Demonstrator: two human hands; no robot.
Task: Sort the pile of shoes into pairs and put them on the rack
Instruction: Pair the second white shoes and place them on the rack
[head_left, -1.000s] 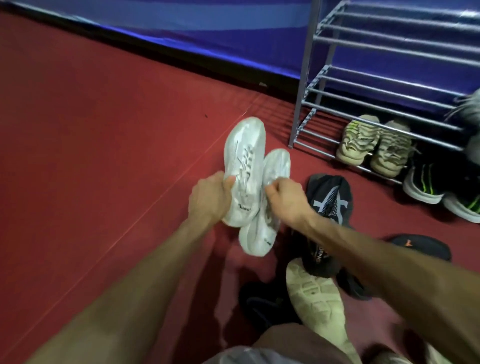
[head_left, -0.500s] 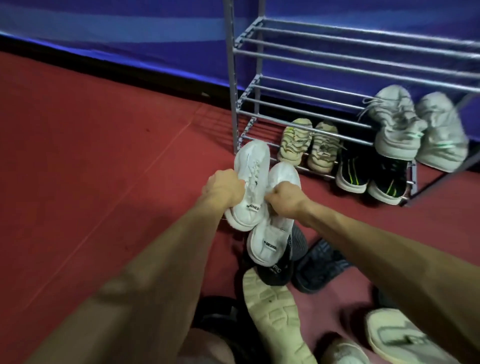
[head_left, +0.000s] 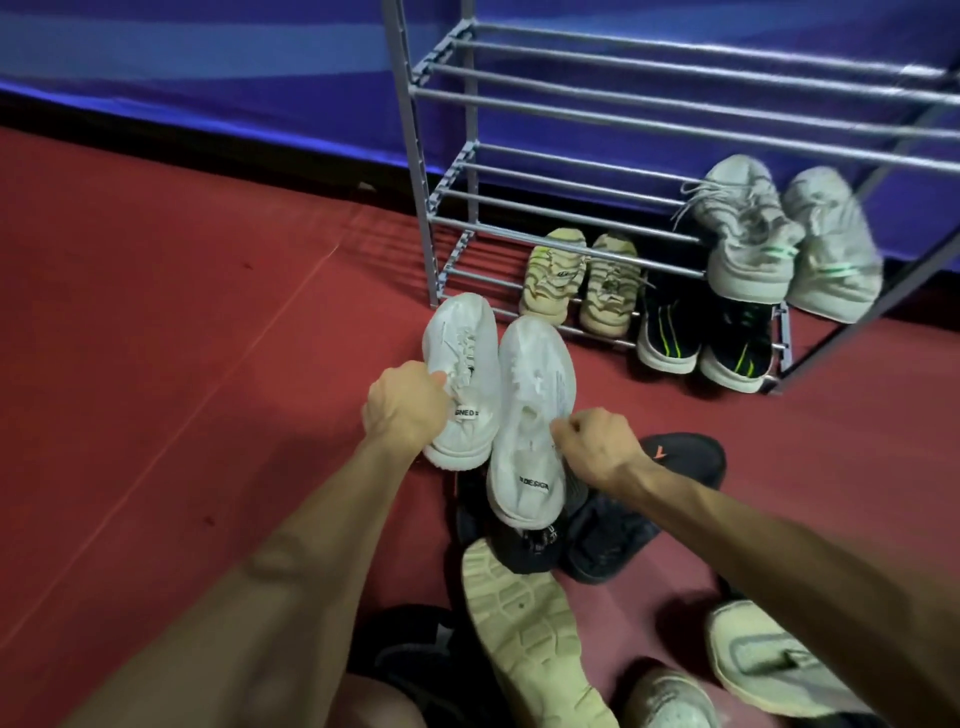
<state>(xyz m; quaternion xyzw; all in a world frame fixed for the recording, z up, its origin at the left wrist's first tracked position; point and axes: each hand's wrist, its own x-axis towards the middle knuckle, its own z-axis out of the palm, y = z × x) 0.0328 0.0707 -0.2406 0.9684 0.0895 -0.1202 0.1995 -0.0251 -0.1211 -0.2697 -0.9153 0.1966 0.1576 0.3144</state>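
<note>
My left hand (head_left: 402, 405) grips one white sneaker (head_left: 465, 364) by its side. My right hand (head_left: 597, 447) grips the matching white sneaker (head_left: 532, 415) by its opening. Both shoes are held side by side above the red floor, toes pointing towards the grey metal rack (head_left: 675, 98), just in front of its lower left corner. On the rack's bottom shelf stand a beige pair (head_left: 576, 283) and a black pair with green stripes (head_left: 701, 338). A grey pair (head_left: 779, 244) rests on the middle shelf at the right.
Under my hands lies a pile of loose shoes: black ones (head_left: 613, 535), one with an orange mark (head_left: 685, 457), an overturned beige sole (head_left: 530, 629), pale sneakers (head_left: 769, 665) at the lower right. A blue wall (head_left: 208, 57) runs behind the rack. The rack's top shelf holds no shoes.
The white pair has travelled with both hands from the open floor towards the rack's lower left corner. My view has swung right, showing more of the rack.
</note>
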